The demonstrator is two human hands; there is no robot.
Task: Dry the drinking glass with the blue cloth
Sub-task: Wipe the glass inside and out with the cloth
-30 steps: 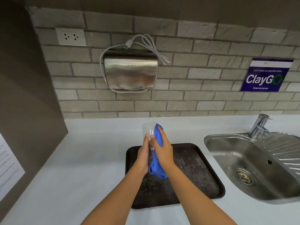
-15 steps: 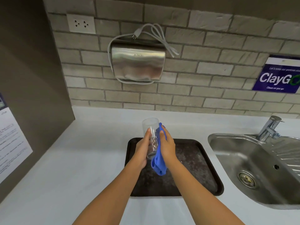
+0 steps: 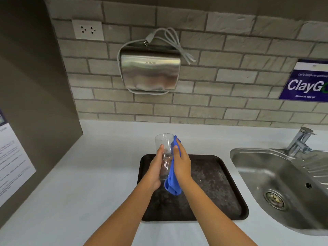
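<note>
A clear drinking glass is held upright above the dark tray, its open rim at the top. My left hand wraps its left side and bottom. My right hand presses a blue cloth flat against the glass's right side. The cloth runs from near the rim down past the base, where a bunched end hangs free. The lower half of the glass is partly hidden by my fingers and the cloth.
A dark brown tray lies on the white counter below my hands. To the right is a steel sink with a tap. A steel hand dryer and a socket are on the brick wall.
My right hand has slid the cloth along the right side of the glass, leaving more of the rim exposed. The view has tilted and shifted, so the sink sits further right.
</note>
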